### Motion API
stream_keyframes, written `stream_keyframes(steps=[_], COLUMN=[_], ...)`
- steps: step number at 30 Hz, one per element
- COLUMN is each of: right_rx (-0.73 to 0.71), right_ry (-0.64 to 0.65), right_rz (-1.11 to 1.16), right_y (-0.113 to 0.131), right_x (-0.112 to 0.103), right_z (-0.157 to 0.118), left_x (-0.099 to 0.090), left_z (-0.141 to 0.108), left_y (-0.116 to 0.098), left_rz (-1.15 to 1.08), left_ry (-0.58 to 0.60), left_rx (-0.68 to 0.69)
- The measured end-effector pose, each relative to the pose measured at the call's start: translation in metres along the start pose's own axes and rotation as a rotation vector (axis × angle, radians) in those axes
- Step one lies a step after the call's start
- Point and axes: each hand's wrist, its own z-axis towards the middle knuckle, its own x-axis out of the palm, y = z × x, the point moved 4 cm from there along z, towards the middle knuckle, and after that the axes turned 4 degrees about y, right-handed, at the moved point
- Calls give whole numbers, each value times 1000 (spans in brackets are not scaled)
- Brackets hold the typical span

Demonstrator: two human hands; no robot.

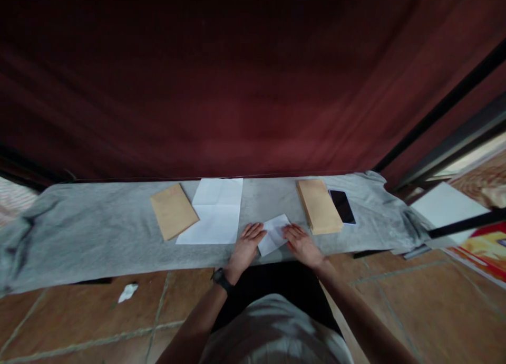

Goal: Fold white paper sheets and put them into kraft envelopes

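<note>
A small folded sheet of white paper lies at a slant near the front edge of the cloth-covered surface. My left hand rests on its left side, fingers stretched out over the paper's edge. On the opposite side, my right hand lies with its fingers extended onto the paper. Both hands press from above rather than grip. A larger white sheet with fold creases lies flat to the left, partly under a brown envelope. Right of my hands sits a stack of brown envelopes.
A phone with a dark screen lies beside the envelope stack. Grey cloth covers the long narrow surface, and a dark red panel rises behind it. A crumpled white scrap lies on the tiled floor.
</note>
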Motion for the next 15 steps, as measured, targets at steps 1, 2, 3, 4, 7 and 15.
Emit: stream_keyframes(steps=[1,2,3,4,7,15], right_rx=[2,8,17,29,66,137], right_ry=[15,25,31,36,53,26], right_rz=[6,17,29,43,80,52], right_y=[1,3,3,4,5,19], right_x=[4,6,7,7,4,10], right_z=[-5,-8,-10,-12,-13,12], left_x=[2,3,4,5,12,38], left_z=[-4,-5,-5,-4,5,11], left_y=[-2,-4,-6,-10,-24,-42], left_rz=[10,16,21,30,103,287], left_ry=[22,25,11,-13,-79,-57], left_rx=[-4,-19,-43,-71,-152,-184])
